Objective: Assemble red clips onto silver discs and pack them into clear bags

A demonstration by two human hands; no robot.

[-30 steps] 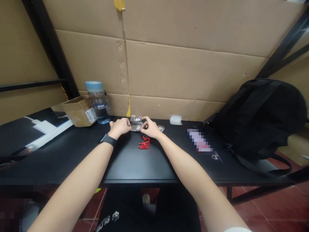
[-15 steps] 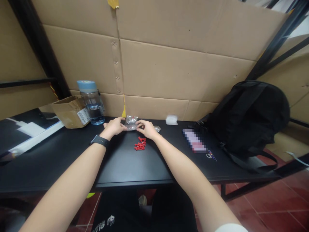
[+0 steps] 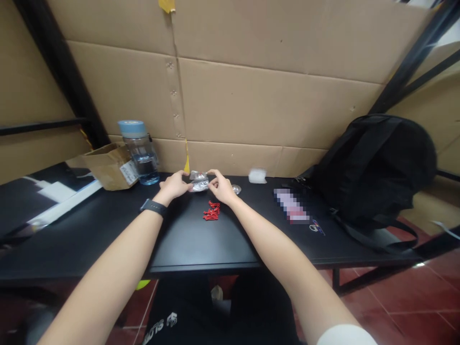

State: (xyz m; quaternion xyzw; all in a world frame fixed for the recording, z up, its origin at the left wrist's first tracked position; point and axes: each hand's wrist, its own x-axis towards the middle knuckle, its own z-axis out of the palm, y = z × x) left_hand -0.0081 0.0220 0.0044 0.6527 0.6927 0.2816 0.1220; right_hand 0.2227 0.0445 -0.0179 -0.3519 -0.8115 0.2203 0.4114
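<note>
A small clear plastic bag lies near the back of the black table, between my two hands. My left hand pinches its left edge with thumb and finger. At its right edge, my right hand grips it the same way. A bit of red shows at the bag's top; what else is inside I cannot make out. Closer to me lies a small heap of red cords. Just right of my right hand sits a small round clear object, partly hidden by the hand.
A water bottle and an open cardboard box stand at the left. A white packet, a blurred-out flat item, a keyring and a black backpack are on the right. A cardboard wall closes the back.
The bag's surface has creased and shines more, and my fingers have shifted slightly at its edges. The whole view has moved a little; the red cords lie as before.
</note>
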